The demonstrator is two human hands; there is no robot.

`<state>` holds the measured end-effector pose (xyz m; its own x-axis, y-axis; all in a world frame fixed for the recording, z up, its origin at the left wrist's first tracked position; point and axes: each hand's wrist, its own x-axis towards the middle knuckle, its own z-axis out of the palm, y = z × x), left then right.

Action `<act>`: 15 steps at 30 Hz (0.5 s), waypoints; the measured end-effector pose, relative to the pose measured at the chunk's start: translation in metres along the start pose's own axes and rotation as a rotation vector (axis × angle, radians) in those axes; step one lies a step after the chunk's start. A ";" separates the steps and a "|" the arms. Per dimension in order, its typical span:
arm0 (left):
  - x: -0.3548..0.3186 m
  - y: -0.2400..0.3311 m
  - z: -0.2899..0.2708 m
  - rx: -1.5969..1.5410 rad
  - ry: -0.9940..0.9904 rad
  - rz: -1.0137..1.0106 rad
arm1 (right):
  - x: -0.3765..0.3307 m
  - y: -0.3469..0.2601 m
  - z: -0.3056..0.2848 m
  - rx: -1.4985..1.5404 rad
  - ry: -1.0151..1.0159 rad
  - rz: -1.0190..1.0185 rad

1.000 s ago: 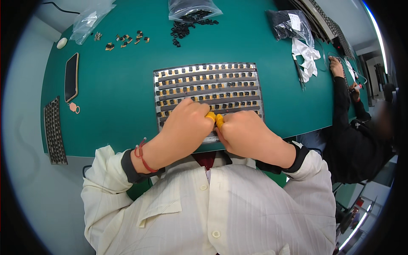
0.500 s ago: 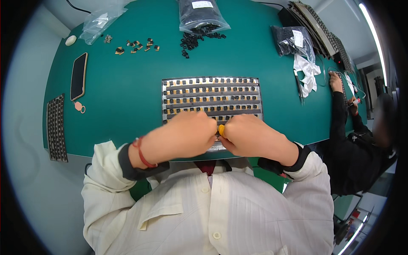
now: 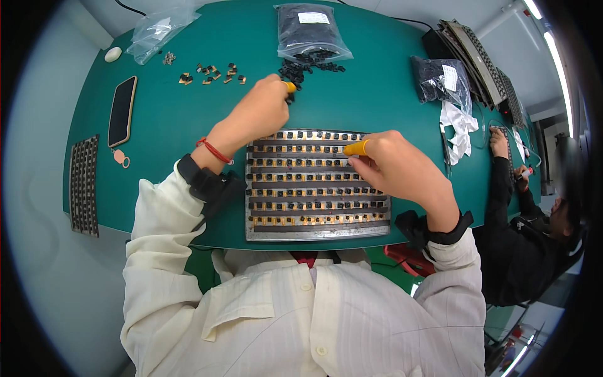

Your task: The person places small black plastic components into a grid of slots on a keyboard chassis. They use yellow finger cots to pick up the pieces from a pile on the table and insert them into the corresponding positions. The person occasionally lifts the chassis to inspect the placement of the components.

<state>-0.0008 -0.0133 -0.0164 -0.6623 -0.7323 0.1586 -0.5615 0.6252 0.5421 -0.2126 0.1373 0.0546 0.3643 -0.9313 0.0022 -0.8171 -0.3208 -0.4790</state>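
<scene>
In front of me a flat metal tray (image 3: 314, 235) holds several rows of small black square parts seated on brass-coloured pieces. Beyond its far edge, my left hand (image 3: 262, 108) reaches to a loose heap of small black parts (image 3: 308, 65). Its fingers are drawn together at the heap, one in a yellow finger cot (image 3: 289, 87); what they hold is too small to make out. My right hand (image 3: 405, 166) hovers over the tray's right side. Another yellow finger cot (image 3: 356, 148) covers its index fingertip, and the thumb sits a little apart below it.
A clear bag of black parts (image 3: 308, 31) lies beyond the heap. Small brass-and-black pieces (image 3: 213, 73), a phone (image 3: 122, 112) and another tray (image 3: 84, 185) are at left. At right are a second bag (image 3: 440, 81), white tissue (image 3: 460, 129), stacked trays (image 3: 474, 56) and a co-worker (image 3: 524, 245).
My hands were together over the tray's near part. The left has gone forward to the black heap; the right has moved up and right over the tray, uncovering its lower rows.
</scene>
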 end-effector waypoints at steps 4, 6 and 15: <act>-0.004 0.016 -0.016 -0.129 -0.020 0.037 | 0.003 0.005 -0.003 0.007 -0.012 0.040; -0.004 0.009 -0.021 -0.083 -0.013 -0.009 | 0.005 0.007 -0.008 0.029 -0.022 0.071; 0.003 0.014 -0.014 -0.223 -0.146 -0.101 | 0.033 0.024 -0.004 0.066 0.082 0.095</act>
<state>-0.0037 -0.0109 0.0031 -0.6820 -0.7312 -0.0178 -0.5164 0.4641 0.7197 -0.2218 0.0988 0.0468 0.2469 -0.9687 0.0247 -0.8138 -0.2211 -0.5374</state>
